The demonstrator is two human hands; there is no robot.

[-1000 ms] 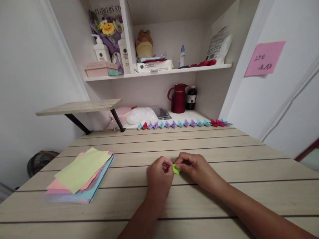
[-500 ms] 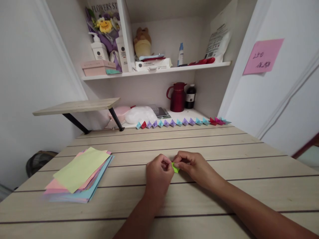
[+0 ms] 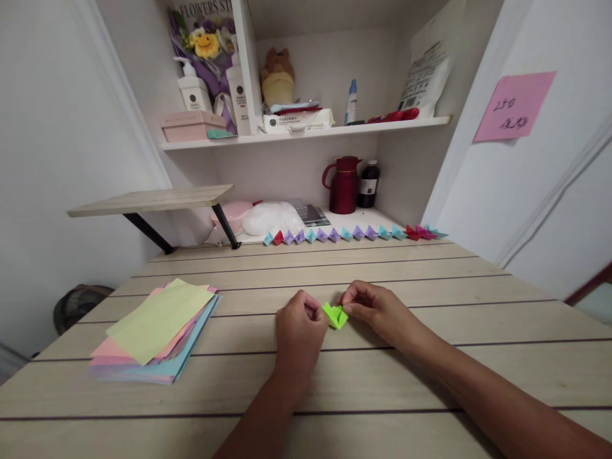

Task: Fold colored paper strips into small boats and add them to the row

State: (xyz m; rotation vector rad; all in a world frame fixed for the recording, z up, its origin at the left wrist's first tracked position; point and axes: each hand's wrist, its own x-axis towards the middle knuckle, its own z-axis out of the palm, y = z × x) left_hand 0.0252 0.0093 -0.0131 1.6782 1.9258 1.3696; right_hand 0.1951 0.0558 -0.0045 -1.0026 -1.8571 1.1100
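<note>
A small folded piece of bright green paper is held between my two hands, just over the middle of the wooden table. My left hand is closed in a pinch on its left corner, with the fingertips partly hidden behind the fist. Thumb and forefinger of my right hand grip its right corner. Pointed flaps and a fold in the middle show on the paper. Along the far edge of the table stands a row of several small folded paper boats in blue, purple, red and pink.
A stack of coloured paper sheets lies to the left. Behind it stands a small raised wooden shelf on black legs. At the back are a red jug, a dark bottle and a white plastic bag.
My hands have moved slightly apart, the right one up and to the right. The green paper has spread wider between them, and more of it shows. The view has shifted a little.
</note>
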